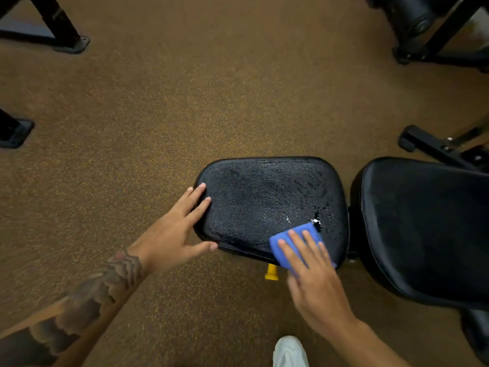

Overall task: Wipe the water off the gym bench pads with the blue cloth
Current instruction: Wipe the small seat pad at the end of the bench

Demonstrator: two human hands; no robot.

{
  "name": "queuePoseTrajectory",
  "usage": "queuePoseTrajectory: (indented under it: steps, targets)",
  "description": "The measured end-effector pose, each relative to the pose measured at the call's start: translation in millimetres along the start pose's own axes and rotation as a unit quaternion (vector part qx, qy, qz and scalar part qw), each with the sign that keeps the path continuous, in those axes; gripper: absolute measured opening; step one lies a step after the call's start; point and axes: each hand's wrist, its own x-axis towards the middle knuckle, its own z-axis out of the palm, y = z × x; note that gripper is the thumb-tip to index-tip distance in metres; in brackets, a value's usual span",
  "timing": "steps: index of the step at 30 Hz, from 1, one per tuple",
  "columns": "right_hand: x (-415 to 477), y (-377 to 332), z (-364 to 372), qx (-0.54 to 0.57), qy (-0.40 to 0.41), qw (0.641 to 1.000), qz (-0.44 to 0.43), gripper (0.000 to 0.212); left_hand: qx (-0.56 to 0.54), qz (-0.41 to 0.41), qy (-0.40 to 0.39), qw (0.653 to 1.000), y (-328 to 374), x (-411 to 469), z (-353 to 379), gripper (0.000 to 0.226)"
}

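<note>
A black seat pad (264, 200) of the gym bench lies in the middle, beaded all over with water drops. To its right sits the larger black back pad (423, 229), which looks dry and glossy. My right hand (315, 279) presses flat on a folded blue cloth (293, 239) at the seat pad's near right corner. My left hand (174, 231) rests with spread fingers on the seat pad's left edge, thumb against its near rim.
Speckled brown rubber floor (185, 102) surrounds the bench. A yellow adjustment knob (272, 272) sticks out below the seat pad. Black machine feet (71, 43) stand at the far left, black frames and a wheel (412, 139) at the right. A white shoe (289, 350) shows at the bottom.
</note>
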Motion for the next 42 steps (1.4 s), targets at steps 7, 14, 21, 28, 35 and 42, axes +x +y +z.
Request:
queuePoseTrajectory:
  steps: [7,14,21,28,35,42]
  targets:
    - [52,-30,8,0.045,0.048,0.996,0.061,0.056,0.066,0.008,-0.040,0.997,-6,2,2,0.097]
    - [10,-42,20,0.000,0.002,0.999,-0.050,0.061,0.082,0.024,-0.025,0.996,-9,2,8,0.096]
    - [12,22,-8,0.001,0.052,0.997,0.062,0.055,0.089,0.021,-0.028,0.995,-10,3,7,0.098]
    - [49,-38,10,0.027,0.035,0.999,0.012,0.059,0.088,0.028,-0.018,0.996,-14,3,10,0.096]
    - [-34,16,6,0.019,0.022,1.000,0.009,0.063,0.067,0.043,-0.011,0.997,-12,4,8,0.097]
    - [16,45,-15,0.035,0.055,0.995,0.075,0.055,-0.355,-0.216,0.138,0.899,21,31,17,0.114]
